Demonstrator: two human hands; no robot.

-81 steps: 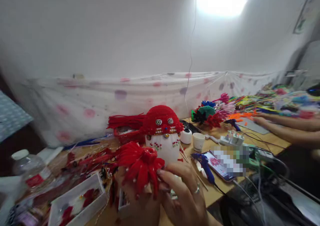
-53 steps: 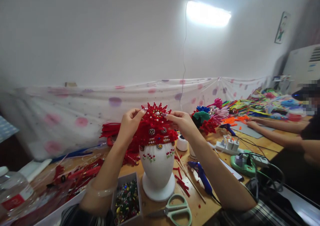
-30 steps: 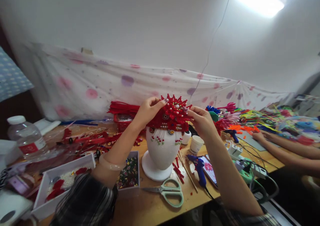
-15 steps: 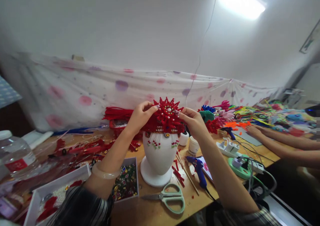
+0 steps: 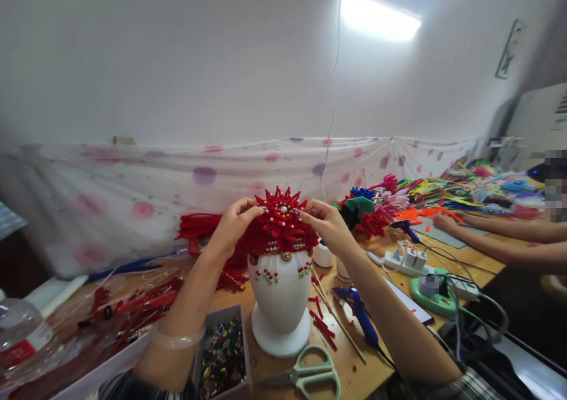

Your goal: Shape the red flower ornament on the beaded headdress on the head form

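A white mannequin head (image 5: pixel 280 296) stands on the wooden table (image 5: pixel 354 358) and wears a red beaded headdress (image 5: pixel 270 241). On top of the headdress sits a red flower ornament (image 5: pixel 282 211) with pearls at its centre. My left hand (image 5: pixel 233 225) pinches the ornament's left side and my right hand (image 5: pixel 326 225) pinches its right side, holding it against the headdress.
Green-handled scissors (image 5: pixel 310 375) and a box of coloured gems (image 5: pixel 222 358) lie near the front edge. A blue glue gun (image 5: pixel 359 311), a phone, a power strip (image 5: pixel 405 258), red pipe-cleaner pieces (image 5: pixel 133 305) and a water bottle (image 5: pixel 22 341) surround the head. Another person's arms (image 5: pixel 500 234) rest at the right.
Both my hands lifted the red flower ornament from in front of me onto the headdress and have kept it there. The view has shifted slightly since.
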